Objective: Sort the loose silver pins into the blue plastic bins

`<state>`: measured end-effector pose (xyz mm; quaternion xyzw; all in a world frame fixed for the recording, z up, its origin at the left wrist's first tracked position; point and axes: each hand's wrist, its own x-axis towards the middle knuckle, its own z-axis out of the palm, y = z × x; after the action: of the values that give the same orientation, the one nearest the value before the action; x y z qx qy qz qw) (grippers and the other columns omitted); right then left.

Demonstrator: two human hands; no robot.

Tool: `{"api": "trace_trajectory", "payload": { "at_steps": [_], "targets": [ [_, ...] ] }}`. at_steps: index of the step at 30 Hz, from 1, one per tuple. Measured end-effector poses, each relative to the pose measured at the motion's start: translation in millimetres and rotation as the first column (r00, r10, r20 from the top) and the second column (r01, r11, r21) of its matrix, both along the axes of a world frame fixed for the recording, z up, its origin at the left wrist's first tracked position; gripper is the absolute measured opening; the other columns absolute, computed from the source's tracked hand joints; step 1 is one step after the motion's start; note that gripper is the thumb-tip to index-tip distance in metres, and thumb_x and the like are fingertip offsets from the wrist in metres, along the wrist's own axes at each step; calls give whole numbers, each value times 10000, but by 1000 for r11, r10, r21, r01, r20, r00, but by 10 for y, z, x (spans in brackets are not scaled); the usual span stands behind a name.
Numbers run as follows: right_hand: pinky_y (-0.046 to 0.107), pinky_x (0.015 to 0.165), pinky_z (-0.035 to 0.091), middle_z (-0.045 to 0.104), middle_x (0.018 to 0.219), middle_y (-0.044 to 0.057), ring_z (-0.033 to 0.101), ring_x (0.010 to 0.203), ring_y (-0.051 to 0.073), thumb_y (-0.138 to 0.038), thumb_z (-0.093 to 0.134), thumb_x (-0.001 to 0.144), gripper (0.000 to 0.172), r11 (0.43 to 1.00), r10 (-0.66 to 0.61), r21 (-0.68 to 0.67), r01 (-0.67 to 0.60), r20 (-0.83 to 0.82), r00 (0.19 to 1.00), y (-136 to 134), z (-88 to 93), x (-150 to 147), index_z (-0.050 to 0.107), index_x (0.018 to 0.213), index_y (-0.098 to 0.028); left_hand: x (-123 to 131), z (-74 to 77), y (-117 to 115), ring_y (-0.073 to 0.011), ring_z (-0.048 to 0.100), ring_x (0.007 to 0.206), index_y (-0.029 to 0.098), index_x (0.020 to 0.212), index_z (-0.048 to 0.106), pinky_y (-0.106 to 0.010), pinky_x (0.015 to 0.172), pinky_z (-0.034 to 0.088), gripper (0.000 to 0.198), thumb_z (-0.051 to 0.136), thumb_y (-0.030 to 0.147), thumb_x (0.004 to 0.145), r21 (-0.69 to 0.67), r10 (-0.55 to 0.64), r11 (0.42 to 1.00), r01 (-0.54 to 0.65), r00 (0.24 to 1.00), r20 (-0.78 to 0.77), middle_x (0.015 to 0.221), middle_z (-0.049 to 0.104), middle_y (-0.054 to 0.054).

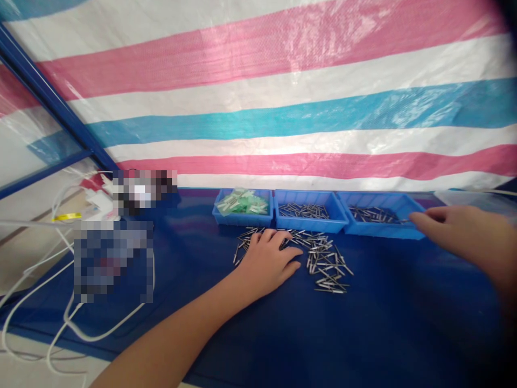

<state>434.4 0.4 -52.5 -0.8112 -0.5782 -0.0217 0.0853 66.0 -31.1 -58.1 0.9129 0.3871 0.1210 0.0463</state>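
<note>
My left hand (270, 260) lies palm down on a loose heap of small metal pins (323, 258) spread over the blue table mat (363, 323), its fingers curled over some of them. My right hand (464, 229) reaches in from the right, with its fingertips at the front rim of the rightmost blue bin (382, 215), which holds metal pins. The fingers are extended and slightly pinched; whether they hold a pin I cannot tell.
Three blue bins stand in a row at the back: the left bin (243, 207) holds green-and-white parts, the middle bin (309, 211) metal pins. White cables (72, 323) loop at the left edge. A striped tarp (283, 108) hangs behind.
</note>
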Motion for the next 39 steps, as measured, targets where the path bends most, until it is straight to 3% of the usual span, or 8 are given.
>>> {"api": "trace_trajectory", "payload": {
  "at_steps": [3, 10, 15, 20, 26, 31, 34, 39],
  "targets": [
    [356, 564, 369, 677, 752, 132, 554, 546, 249, -516, 426, 773, 393, 993, -27, -111, 29, 20, 999, 7, -25, -35, 694, 804, -231, 13, 15, 22, -241, 462, 1117, 260, 1180, 586, -384, 874, 379, 291, 449, 343, 938, 21, 31, 999, -30, 999, -21, 1251, 548, -46],
    [366, 544, 333, 675, 786, 182, 501, 494, 223, -539, 493, 745, 412, 996, -85, -33, 86, 31, 996, -19, -21, 4, 717, 856, -212, -13, -4, 83, -198, 508, 987, 220, 1064, 632, -357, 833, 334, 226, 448, 283, 948, 47, 57, 997, -54, 997, -58, 1104, 609, -41],
    [347, 514, 311, 659, 731, 169, 485, 506, 238, -608, 400, 788, 490, 991, -117, 67, 112, 86, 989, -110, 125, -326, 700, 831, -222, -17, 27, 75, -190, 513, 954, 225, 994, 646, -361, 818, 316, 224, 430, 268, 956, 35, 47, 998, -44, 997, -68, 1057, 613, -37],
    [312, 523, 301, 633, 654, 99, 490, 511, 217, -558, 398, 832, 416, 984, -5, 176, -6, 65, 998, -222, 259, -819, 652, 765, -235, -10, 40, 52, -212, 517, 955, 212, 1089, 605, -359, 795, 345, 213, 476, 245, 923, 56, 92, 995, -88, 993, -77, 1045, 609, -50],
    [288, 516, 281, 596, 602, 42, 520, 522, 193, -498, 486, 841, 347, 934, 216, 291, -206, -2, 976, -314, 266, -1248, 588, 655, -223, -23, 33, 80, -213, 527, 921, 182, 947, 621, -349, 757, 355, 184, 480, 299, 926, 66, 114, 992, -107, 986, -125, 1021, 602, -64],
    [288, 526, 297, 585, 599, 27, 527, 531, 173, -493, 467, 868, 381, 869, 418, 317, -380, -58, 907, -325, 194, -1410, 549, 624, -213, -15, 30, 84, -218, 518, 925, 189, 929, 604, -361, 768, 332, 165, 493, 311, 924, 102, 114, 989, -104, 989, -95, 1009, 617, -55],
    [292, 553, 354, 595, 624, 24, 533, 543, 162, -466, 474, 874, 337, 823, 530, 330, -462, -156, 833, -343, 155, -1509, 597, 688, -213, 2, 52, 80, -211, 521, 928, 194, 940, 605, -363, 793, 328, 199, 453, 322, 946, 85, 104, 991, -105, 994, 14, 989, 636, -45],
    [284, 580, 439, 657, 804, 28, 564, 627, 152, -426, 512, 869, 262, 768, 634, 336, -544, -511, 580, -405, 108, -1717, 639, 964, -217, 38, 119, 93, -156, 569, 856, 179, 935, 627, -277, 783, 396, 193, 483, 307, 934, -168, 96, 985, -32, 916, 390, 938, 655, -34]
  ]
}}
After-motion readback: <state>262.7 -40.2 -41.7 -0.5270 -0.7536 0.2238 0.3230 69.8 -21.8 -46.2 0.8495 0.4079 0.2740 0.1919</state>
